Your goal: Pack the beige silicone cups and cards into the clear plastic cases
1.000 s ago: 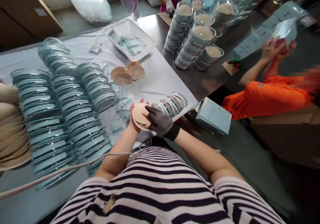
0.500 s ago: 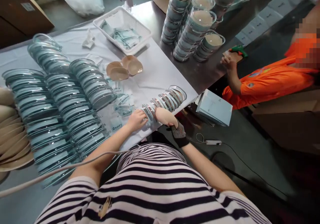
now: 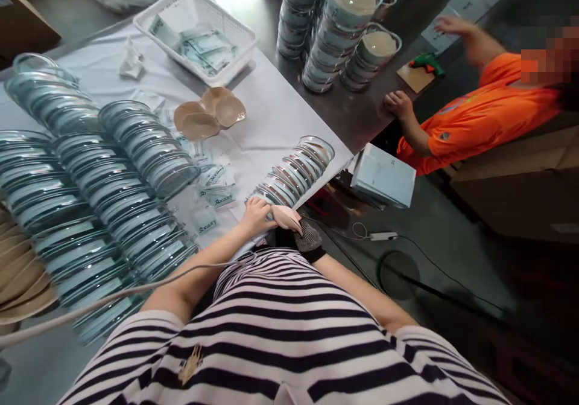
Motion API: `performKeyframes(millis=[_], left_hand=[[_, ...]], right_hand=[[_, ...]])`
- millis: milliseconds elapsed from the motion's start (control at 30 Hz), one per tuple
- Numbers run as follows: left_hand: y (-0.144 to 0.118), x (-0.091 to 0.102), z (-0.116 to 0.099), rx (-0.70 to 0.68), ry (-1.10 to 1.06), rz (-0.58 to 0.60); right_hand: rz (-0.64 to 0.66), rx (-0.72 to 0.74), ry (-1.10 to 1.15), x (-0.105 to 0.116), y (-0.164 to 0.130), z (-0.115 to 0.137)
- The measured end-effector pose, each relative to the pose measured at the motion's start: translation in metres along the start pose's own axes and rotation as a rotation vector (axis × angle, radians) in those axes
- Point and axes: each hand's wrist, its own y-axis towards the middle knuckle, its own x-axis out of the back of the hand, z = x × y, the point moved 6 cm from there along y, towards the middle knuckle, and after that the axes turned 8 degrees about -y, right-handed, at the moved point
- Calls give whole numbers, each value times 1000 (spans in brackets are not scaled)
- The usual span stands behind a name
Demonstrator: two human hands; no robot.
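My right hand (image 3: 310, 238), in a dark mesh glove, grips the right side of a beige bra cup (image 3: 286, 216) at the table's near edge. My bare left hand (image 3: 257, 216) has its fingers curled at the cup's left edge; its fingertips are partly hidden. Just beyond both hands, a row of clear round plastic cases (image 3: 296, 172) lies on its side. Several small printed packets (image 3: 217, 184) are scattered left of that row. Farther back, a few more beige bra cups (image 3: 196, 121) lie together on the white cloth.
Long rows of clear cases (image 3: 113, 194) cover the left of the table. Stacked beige cups (image 3: 22, 272) stand beyond them. A white basket (image 3: 244, 61) holds packets. Tall case stacks (image 3: 335, 37) stand behind. A person in orange (image 3: 479, 115) is at the right. A cable (image 3: 136, 289) crosses my left arm.
My right hand has drawn the cup left and closer to my body, and my left hand has met its edge. The person in orange has put down the green tool and reached out.
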Motion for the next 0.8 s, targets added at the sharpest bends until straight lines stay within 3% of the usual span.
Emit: performKeyframes(millis=[200,300,500,633,733,800], left_hand=[[-7,6,8,-15,-89,-152],[-9,9,8,-50,-102,-192],[-5,6,-2,-74,-79,-79],[-4,16,1,-124,-34,43],[-7,23,8,-167,38,115],[-7,24,12,-161,76,103]], right_hand=[[-8,118,35,9,11,13],[88,93,-64,13,11,8],[330,188,-216,-5,41,42],[376,209,-225,-9,45,54],[364,244,-150,14,49,39],[176,220,-24,55,73,15]])
